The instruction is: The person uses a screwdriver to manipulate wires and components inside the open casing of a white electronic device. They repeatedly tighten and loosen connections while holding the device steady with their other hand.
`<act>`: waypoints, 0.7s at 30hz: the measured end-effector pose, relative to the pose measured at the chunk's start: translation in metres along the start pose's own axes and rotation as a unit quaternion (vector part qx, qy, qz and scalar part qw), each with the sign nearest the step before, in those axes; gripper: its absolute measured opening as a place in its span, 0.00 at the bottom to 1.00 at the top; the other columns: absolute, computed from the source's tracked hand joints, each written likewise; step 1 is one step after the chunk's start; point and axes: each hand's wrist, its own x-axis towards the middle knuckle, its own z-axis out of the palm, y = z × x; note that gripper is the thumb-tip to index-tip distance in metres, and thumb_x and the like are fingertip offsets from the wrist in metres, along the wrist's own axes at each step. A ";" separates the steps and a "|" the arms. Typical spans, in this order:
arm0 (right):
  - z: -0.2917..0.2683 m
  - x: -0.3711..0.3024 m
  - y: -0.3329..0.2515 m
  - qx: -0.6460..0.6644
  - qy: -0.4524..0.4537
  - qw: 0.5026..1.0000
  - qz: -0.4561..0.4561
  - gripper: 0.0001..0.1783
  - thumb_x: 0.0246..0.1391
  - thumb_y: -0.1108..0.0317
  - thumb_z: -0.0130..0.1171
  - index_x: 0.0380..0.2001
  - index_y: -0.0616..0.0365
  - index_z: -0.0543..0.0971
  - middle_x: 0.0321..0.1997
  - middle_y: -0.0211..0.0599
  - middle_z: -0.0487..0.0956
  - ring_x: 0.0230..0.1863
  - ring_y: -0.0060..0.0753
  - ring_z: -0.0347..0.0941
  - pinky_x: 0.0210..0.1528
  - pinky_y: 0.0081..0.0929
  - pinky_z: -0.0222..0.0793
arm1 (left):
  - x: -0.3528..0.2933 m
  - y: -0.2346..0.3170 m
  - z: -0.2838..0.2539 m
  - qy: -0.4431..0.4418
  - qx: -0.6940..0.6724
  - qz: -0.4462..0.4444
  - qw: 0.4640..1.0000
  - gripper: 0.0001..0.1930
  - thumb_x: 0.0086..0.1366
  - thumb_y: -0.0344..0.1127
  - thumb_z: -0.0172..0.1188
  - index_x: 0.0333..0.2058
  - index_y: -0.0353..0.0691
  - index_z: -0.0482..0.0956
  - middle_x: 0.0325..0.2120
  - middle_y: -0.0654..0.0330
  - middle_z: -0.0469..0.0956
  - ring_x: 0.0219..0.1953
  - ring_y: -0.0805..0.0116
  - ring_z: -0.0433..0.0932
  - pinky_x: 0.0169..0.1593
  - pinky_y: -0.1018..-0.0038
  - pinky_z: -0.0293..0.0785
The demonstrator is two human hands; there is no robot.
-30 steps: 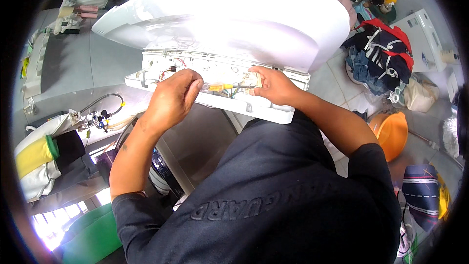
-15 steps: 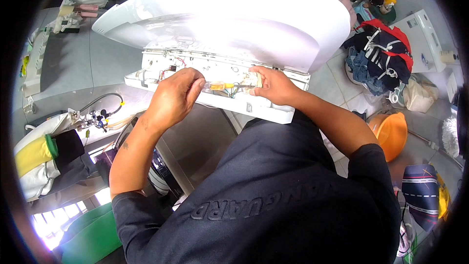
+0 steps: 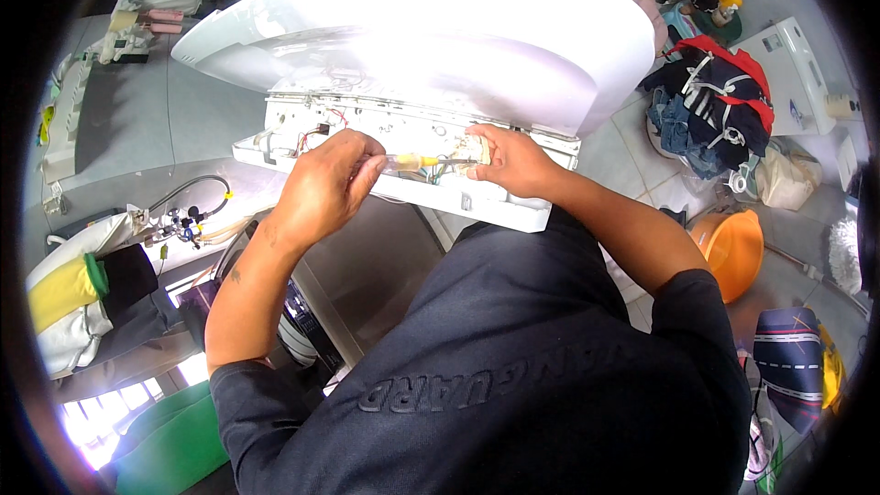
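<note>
Closed round the clear-and-yellow handle of a screwdriver (image 3: 414, 161) is my left hand (image 3: 328, 181). Its shaft points right, toward a small cream-coloured part (image 3: 476, 148) with wires near it, which my right hand (image 3: 515, 161) pinches between thumb and fingers. My fingers partly hide that part, and I cannot make out the screwdriver's tip. Both hands work over a long white open housing (image 3: 500, 208), where red and dark wires and small fittings show. A large glossy white curved cover (image 3: 293, 14) rises behind the housing.
Below my left hand stands a dark appliance with a flat top (image 3: 371, 266). Valves and hoses (image 3: 188, 225) lie to the left. At right are an orange basin (image 3: 733, 255), a heap of clothes (image 3: 710, 96) and a white box-shaped unit (image 3: 788, 73).
The screwdriver's handle looks slightly turned in my left hand, whose fingers have shifted a little. My right hand keeps its pinch in the same place.
</note>
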 end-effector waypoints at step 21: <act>-0.002 -0.002 -0.005 -0.001 -0.003 1.000 0.004 0.39 0.56 0.68 0.72 0.68 0.64 0.67 0.41 0.34 0.81 0.37 0.21 0.73 0.42 0.22 0.70 | 0.012 0.008 -0.006 -0.001 0.018 0.155 0.988 0.16 0.59 0.20 0.67 0.45 0.39 0.82 0.41 0.53 0.79 0.45 0.53 0.78 0.49 0.63 0.75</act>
